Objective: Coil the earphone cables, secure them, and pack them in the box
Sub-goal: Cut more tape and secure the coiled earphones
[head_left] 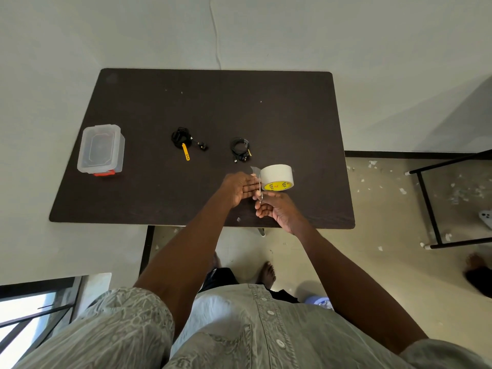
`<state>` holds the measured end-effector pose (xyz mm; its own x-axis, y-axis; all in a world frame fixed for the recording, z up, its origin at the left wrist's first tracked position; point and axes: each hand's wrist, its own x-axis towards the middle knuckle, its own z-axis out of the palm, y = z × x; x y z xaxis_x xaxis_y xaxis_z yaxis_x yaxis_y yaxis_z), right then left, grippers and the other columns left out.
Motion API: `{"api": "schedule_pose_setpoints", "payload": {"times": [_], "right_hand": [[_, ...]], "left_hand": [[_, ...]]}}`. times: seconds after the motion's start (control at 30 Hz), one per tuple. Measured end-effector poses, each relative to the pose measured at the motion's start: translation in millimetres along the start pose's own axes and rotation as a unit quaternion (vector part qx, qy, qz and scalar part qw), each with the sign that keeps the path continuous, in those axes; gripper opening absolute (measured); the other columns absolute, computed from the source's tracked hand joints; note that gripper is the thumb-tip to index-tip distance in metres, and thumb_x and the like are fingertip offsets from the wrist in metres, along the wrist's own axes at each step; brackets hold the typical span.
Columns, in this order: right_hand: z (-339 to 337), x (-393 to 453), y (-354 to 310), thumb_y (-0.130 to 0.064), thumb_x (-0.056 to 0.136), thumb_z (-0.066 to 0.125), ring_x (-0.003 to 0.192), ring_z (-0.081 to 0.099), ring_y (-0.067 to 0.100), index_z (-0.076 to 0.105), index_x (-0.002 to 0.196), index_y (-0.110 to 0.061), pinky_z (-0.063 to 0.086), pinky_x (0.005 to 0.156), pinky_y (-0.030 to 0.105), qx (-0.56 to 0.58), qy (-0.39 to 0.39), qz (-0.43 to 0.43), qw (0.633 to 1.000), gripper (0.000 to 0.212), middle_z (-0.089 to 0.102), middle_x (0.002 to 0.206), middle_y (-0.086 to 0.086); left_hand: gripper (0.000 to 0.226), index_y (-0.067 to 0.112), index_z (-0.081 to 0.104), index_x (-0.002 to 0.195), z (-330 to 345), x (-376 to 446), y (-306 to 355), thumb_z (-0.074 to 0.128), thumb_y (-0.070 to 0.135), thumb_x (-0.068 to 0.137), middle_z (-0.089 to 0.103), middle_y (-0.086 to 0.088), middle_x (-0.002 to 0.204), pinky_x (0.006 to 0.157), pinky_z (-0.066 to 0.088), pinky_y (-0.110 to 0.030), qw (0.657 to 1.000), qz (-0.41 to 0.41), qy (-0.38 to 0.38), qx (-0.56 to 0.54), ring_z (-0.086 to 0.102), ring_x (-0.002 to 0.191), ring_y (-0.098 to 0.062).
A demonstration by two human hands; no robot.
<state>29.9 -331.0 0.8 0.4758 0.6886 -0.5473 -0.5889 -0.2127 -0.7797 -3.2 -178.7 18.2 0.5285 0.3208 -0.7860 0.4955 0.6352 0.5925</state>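
Two coiled black earphone cables lie mid-table: one with a yellow tie sticking out, the other to its right. A clear plastic box with a red latch stands at the table's left, lid on. My left hand pinches the free end of a tape strip pulled from a white tape roll with a yellow core. My right hand grips small scissors, their blades up against the strip between my left hand and the roll.
The dark table stands against a white wall. To the right stands a black metal frame on a floor littered with paper scraps. My bare foot shows under the table's near edge; another person's foot is at far right.
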Motion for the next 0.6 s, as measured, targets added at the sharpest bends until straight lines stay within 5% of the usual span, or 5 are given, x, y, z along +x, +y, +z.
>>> {"api": "schedule_pose_setpoints", "payload": {"times": [0.2,0.6], "right_hand": [[4.5,-0.8,-3.7,-0.016,0.09,0.067,0.047,0.054,0.016,0.066,0.082,-0.006,0.047,0.049,0.026,0.012,0.017,-0.002,1.0,0.013,0.061,0.061,0.008],[3.3,-8.5,-5.0,-0.03,0.094,0.058,0.061,0.063,0.024,0.065,0.094,-0.001,0.052,0.059,0.029,-0.063,-0.024,0.035,0.997,0.029,0.067,0.075,0.017]], "left_hand": [[0.015,0.0,0.061,0.101,4.7,0.7,-0.7,0.048,0.005,0.095,0.07,-0.012,0.092,0.067,0.056,-0.032,1.0,0.005,0.014,0.008,0.069,0.082,-0.023],[0.015,0.0,0.058,0.104,4.8,-1.3,4.0,0.045,0.004,0.097,0.069,-0.015,0.095,0.08,0.055,-0.038,1.0,0.001,-0.006,0.028,0.068,0.092,-0.028]]}}
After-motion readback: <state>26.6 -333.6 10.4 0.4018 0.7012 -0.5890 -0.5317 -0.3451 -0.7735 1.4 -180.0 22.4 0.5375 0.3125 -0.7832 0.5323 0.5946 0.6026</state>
